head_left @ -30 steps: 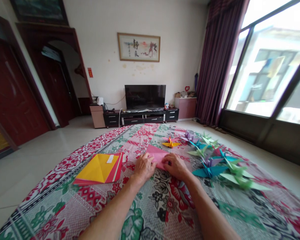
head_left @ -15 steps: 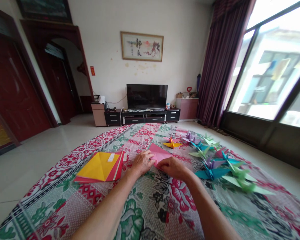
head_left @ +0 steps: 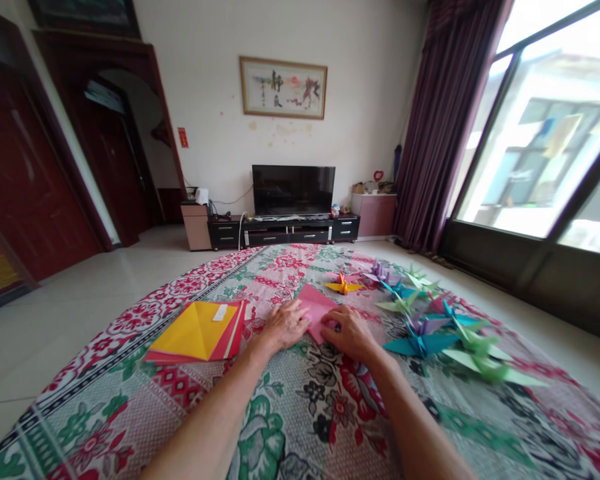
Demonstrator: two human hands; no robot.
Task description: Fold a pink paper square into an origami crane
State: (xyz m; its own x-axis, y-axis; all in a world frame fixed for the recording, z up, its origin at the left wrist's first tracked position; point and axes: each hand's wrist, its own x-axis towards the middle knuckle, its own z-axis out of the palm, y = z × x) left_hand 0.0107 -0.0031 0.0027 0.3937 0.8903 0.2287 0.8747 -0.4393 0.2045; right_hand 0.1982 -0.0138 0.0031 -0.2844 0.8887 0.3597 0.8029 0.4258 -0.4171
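A pink sheet of origami paper (head_left: 316,307) lies on the patterned tablecloth, partly covered by my fingers. At its left side my left hand (head_left: 286,325) holds the paper down, fingers bent over it. My right hand (head_left: 349,330) grips the right edge with thumb and fingers curled together. To the left is a stack of colored paper (head_left: 200,331), yellow on top with red sheets beneath and a small white piece on it. A yellow paper crane (head_left: 344,285) stands just beyond my right hand.
Several folded cranes in blue, green and purple spread over the right of the table, among them a blue crane (head_left: 421,343) near my right forearm and a green crane (head_left: 487,357). The tablecloth (head_left: 180,407) covers the round table. A television (head_left: 293,190) stands beyond.
My right hand has shifted slightly right along the pink paper, and more of the sheet shows flat between my hands. My left hand stays on it. The view has tilted slightly.
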